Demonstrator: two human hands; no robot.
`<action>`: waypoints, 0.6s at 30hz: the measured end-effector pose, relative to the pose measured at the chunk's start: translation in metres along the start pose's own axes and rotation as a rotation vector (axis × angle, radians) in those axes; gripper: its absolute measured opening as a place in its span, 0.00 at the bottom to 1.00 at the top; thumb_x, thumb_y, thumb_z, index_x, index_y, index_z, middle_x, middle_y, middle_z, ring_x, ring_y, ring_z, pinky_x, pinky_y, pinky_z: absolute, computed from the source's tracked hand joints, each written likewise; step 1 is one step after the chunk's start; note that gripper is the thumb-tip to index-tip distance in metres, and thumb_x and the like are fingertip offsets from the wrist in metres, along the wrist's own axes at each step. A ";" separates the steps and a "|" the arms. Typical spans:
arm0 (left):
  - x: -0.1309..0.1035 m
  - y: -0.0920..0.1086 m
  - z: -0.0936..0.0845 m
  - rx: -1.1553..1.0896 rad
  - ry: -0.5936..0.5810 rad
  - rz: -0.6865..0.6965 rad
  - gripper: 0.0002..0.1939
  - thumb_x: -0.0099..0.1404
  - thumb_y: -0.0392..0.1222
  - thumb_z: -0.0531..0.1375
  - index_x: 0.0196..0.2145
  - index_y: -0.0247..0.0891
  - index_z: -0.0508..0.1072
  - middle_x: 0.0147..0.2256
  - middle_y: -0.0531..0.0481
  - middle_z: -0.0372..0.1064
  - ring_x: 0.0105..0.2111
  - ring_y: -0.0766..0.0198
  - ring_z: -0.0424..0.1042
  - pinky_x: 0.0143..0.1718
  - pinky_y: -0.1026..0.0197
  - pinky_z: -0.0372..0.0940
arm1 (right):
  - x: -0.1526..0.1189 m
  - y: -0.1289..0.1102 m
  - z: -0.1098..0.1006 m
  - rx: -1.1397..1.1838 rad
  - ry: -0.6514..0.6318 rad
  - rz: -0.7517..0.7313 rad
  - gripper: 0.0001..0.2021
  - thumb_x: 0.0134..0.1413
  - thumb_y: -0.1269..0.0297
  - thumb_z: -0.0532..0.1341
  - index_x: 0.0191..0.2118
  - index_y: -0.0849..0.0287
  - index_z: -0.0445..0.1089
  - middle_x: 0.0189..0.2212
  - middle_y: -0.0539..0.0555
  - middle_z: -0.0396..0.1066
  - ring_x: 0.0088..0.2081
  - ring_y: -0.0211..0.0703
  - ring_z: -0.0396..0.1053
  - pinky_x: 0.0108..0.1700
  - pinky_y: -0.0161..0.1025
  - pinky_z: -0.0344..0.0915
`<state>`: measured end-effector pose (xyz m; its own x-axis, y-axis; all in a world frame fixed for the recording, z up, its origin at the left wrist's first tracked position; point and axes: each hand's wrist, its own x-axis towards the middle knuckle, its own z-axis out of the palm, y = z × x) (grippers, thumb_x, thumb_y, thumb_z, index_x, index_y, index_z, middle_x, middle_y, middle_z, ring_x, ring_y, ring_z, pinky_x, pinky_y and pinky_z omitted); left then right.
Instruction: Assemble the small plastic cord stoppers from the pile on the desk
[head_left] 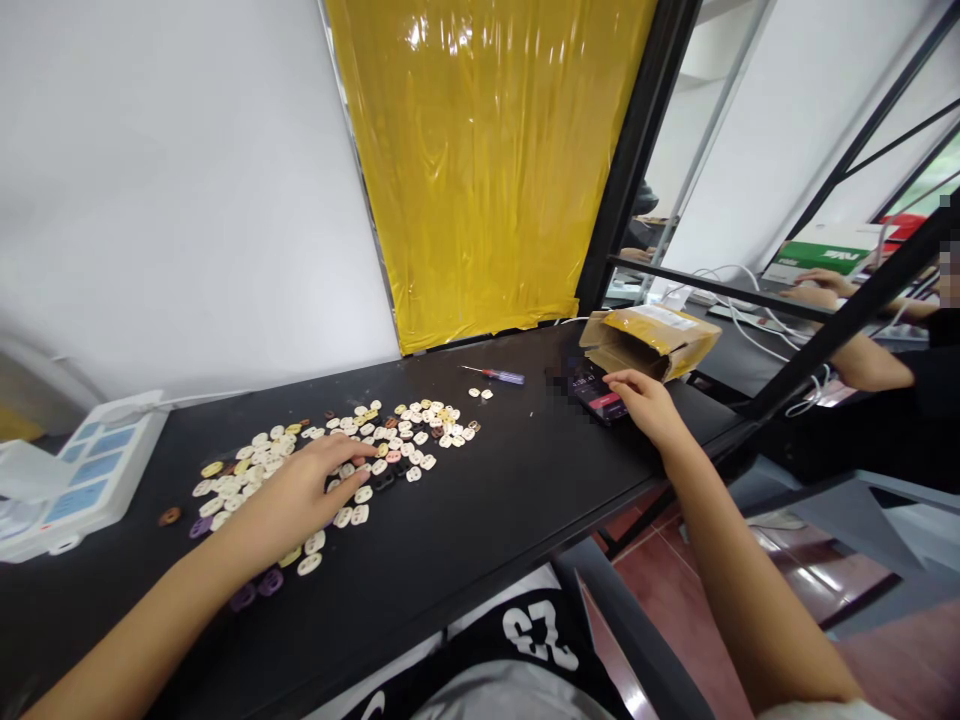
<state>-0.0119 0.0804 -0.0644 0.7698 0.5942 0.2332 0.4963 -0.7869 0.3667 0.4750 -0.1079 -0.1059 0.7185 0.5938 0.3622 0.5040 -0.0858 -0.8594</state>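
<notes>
Reaching Into Two-Holed Pieces, Left Hand; Touching Smartphone, Right Hand

Left hand (304, 490): over the near-central part of a loose spread of small two-holed pieces (259, 462), mostly white, on the dark counter (450, 540). Thumb and index finger stand a little apart; no piece is visible between them. Whether the curled fingers cover one, cannot tell.

Key relation: a yellow piece (382, 450) lies at the index fingertip, and a pink piece (393, 456) just past it to the right, roughly in line with the pointing finger. Its long axis is too small to judge. Black pieces (384, 481) sit just right of the thumb; purple pieces (270, 582) lie on the near side, by the left forearm. The left hand is clearly nearer to all of these.

Right hand (646, 405): well apart from the spread, fingers extended and grouped, fingertips apparently on the lit smartphone (592, 394). Not wrapped around it. An open cardboard box (649, 322) stands just behind.

Also noted: screwdriver (504, 377) beyond and between both hands, lying roughly crosswise, tip leftward; white power strip (109, 455) at far left.
</notes>
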 end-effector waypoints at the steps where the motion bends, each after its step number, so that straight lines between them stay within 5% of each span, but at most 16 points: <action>1: 0.000 0.001 0.000 -0.003 -0.001 -0.002 0.23 0.75 0.60 0.56 0.50 0.41 0.82 0.50 0.41 0.80 0.52 0.45 0.78 0.58 0.47 0.70 | 0.000 0.000 0.000 0.000 -0.002 0.003 0.12 0.47 0.57 0.62 0.35 0.56 0.80 0.34 0.57 0.82 0.38 0.52 0.76 0.43 0.45 0.70; 18: 0.004 0.012 -0.006 -0.019 -0.029 -0.011 0.23 0.73 0.57 0.54 0.46 0.40 0.83 0.46 0.39 0.81 0.49 0.43 0.78 0.55 0.43 0.71 | -0.001 0.003 0.000 -0.006 -0.017 -0.014 0.16 0.47 0.53 0.63 0.36 0.56 0.80 0.34 0.58 0.82 0.38 0.53 0.76 0.41 0.46 0.71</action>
<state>-0.0053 0.0746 -0.0542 0.7759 0.5973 0.2030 0.4973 -0.7771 0.3857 0.4758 -0.1086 -0.1087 0.7029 0.6086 0.3681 0.5172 -0.0821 -0.8519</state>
